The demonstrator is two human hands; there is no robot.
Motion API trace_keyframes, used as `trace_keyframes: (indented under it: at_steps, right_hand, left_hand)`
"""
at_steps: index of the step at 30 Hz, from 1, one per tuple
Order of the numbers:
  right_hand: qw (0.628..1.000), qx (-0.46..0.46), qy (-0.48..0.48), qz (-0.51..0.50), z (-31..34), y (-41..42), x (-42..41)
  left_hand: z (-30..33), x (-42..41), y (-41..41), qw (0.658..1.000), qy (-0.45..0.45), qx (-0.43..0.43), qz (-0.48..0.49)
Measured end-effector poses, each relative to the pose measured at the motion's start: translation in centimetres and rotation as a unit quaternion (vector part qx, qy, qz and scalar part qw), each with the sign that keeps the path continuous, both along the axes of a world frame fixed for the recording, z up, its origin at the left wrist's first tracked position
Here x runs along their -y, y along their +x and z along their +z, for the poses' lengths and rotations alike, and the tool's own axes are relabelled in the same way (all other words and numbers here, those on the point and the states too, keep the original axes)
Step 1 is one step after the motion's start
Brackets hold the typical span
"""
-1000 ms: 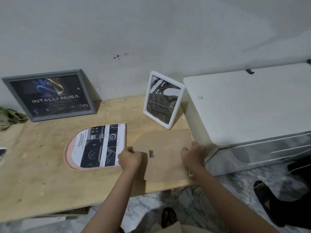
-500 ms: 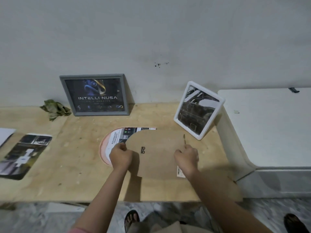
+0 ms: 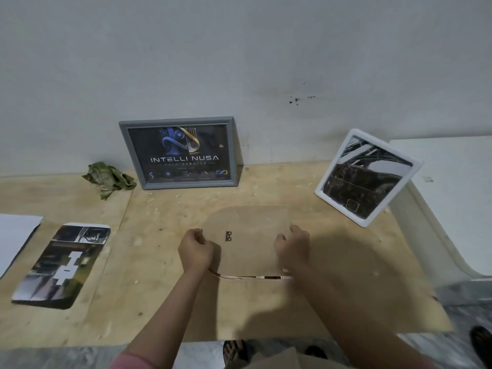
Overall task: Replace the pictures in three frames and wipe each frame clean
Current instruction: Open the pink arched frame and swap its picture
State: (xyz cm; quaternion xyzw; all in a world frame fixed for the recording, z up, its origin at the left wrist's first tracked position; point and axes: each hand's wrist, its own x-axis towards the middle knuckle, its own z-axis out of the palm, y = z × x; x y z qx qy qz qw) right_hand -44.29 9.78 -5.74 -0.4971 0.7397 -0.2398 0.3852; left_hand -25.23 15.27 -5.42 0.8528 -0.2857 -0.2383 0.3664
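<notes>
A person lowers an arch-topped backing board [image 3: 250, 235] over a pink arched frame [image 3: 253, 277] on a plywood worktop [image 3: 159, 302], with only a thin strip of the frame showing under the board's near edge. The left hand [image 3: 195, 250] curls its grip round the board's left edge; the right hand [image 3: 292, 246] pinches the right edge, both grips clamped on the board.

Measured from that board, a grey frame [image 3: 181, 153] with a dark poster leans against the wall just beyond it, a white frame [image 3: 367, 177] tilts against a white cabinet [image 3: 452, 195] beyond and to its right, a loose rounded print [image 3: 62, 265] lies well to its left, with a white sheet [image 3: 16, 233] farther left, and a crumpled green cloth [image 3: 109, 178] sits beyond and to the left, beside the grey frame.

The risk here appears to be misalignment: if the board comes down skewed, its curved top could ride over the frame's rim instead of seating inside it, possibly creasing or shifting the picture that is hidden beneath. Uneven pressure from the two hands could also slide the frame along the smooth worktop toward its near edge. Whether any clips must be closed cannot be told.
</notes>
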Motion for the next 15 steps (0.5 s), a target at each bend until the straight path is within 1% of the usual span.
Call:
trace_keyframes:
  at_steps: [3, 6, 11, 15]
  right_hand:
    - [1.000, -0.008, 0.014, 0.005, 0.2, 0.3, -0.5]
    - [0.999, -0.028, 0.000, 0.024, -0.5, 0.2, -0.7]
    - [0.998, -0.057, -0.024, 0.023, -1.1, 0.3, -1.1]
    - [0.995, -0.084, -0.040, 0.043, -1.4, 0.4, -1.2]
  left_hand:
    - [-0.7, 0.1, 0.4, 0.999, 0.003, 0.005, -0.035]
    - [-1.2, -0.2, 0.3, 0.997, -0.001, 0.028, -0.066]
    - [-1.9, -1.1, -0.3, 0.992, -0.005, 0.072, -0.105]
    - [-2.2, -1.2, -0.2, 0.988, 0.007, 0.088, -0.128]
